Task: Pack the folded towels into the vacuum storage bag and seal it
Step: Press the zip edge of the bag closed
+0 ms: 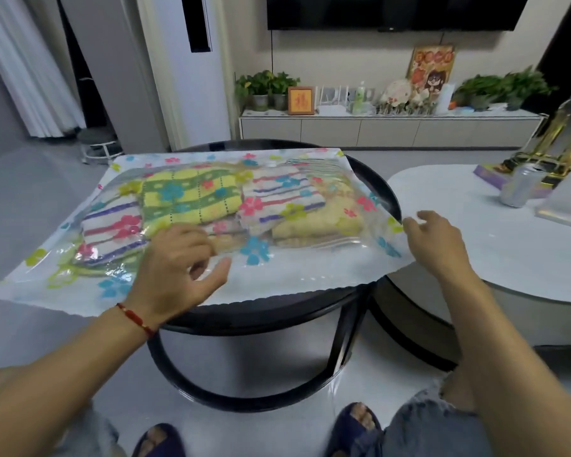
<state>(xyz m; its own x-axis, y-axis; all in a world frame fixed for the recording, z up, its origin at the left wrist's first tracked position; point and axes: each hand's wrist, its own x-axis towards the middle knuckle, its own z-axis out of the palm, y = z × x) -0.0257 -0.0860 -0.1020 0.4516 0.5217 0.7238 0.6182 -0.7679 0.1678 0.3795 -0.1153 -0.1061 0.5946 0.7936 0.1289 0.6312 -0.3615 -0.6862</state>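
A clear vacuum storage bag [297,275] printed with coloured flowers lies flat across a round black table [381,189]. Inside it lie several folded towels: a yellow-green checked one [192,196], a striped one [111,229] at the left, another striped one [281,196] and a pale yellow one [323,222] at the right. My left hand [175,268] rests on the bag's near middle, fingers loosely curled, thumb out. My right hand [434,239] hovers at the bag's right edge with fingers spread, holding nothing.
A white oval table [475,245] stands to the right with a silver can [519,189] and boxes on it. A TV cabinet with plants stands behind. My knees and slippered feet are below the black table.
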